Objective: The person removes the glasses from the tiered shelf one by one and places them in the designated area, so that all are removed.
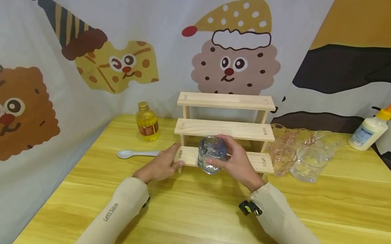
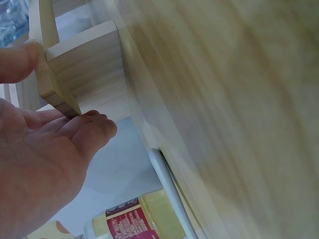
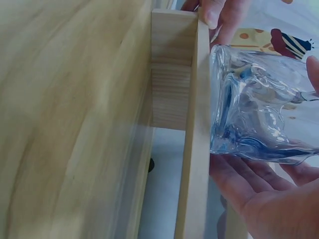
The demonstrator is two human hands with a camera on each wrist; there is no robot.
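A three-step wooden rack [image 1: 220,129] stands on the table. My left hand [image 1: 162,164] grips the left end of its lowest board, with the thumb on one side and the fingers against the end [image 2: 60,99]. My right hand [image 1: 243,163] holds a clear, blue-tinted glass [image 1: 212,150] upright at the middle of that same board. In the right wrist view the base of the glass [image 3: 259,104] meets the board [image 3: 197,129]; the fingers are around its side. The two higher boards carry nothing.
Several clear and pinkish glasses [image 1: 308,163] stand close to the rack's right side. A glue bottle [image 1: 368,131] with an orange tip is at the back right. On the left are a bottle of yellow liquid [image 1: 147,122] and a pale spoon [image 1: 134,153]. A printed cloth hangs behind.
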